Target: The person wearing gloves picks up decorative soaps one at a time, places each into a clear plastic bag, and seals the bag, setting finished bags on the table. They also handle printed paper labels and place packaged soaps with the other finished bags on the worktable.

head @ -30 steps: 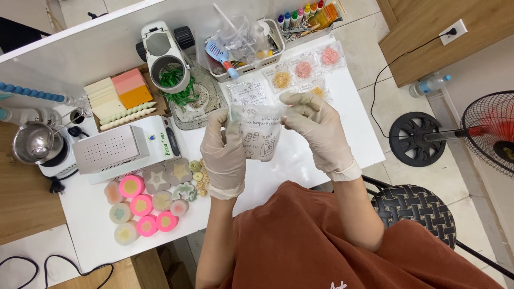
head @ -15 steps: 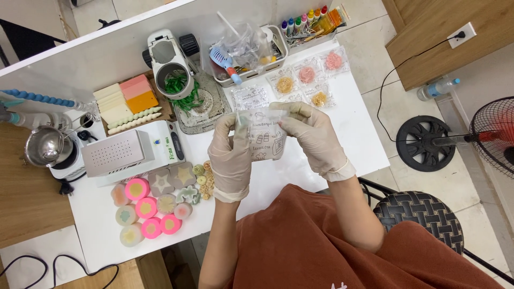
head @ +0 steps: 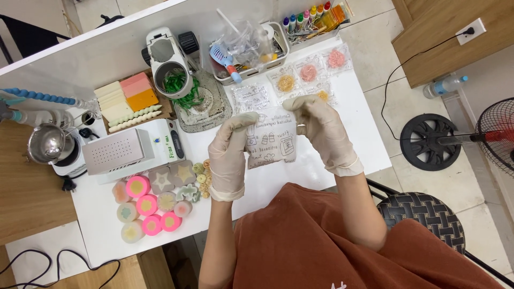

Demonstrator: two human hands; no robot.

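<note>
Printed clear pouch (head: pixel 271 140) is being held up above the white counter (head: pixel 300 176), the gloved left hand (head: pixel 227 152) gripping its left edge and the gloved right hand (head: pixel 320 128) pinching its upper right corner, while round soaps (head: pixel 144 206) are sitting unpacked nearby.

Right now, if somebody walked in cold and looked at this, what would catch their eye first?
Probably the two gloved hands at the centre: the left hand and right hand hold a small clear printed bag up between them over the white table. Next, the cluster of pink and pastel round soaps at the table's lower left, and the row of coloured bottles at the far edge.
</note>
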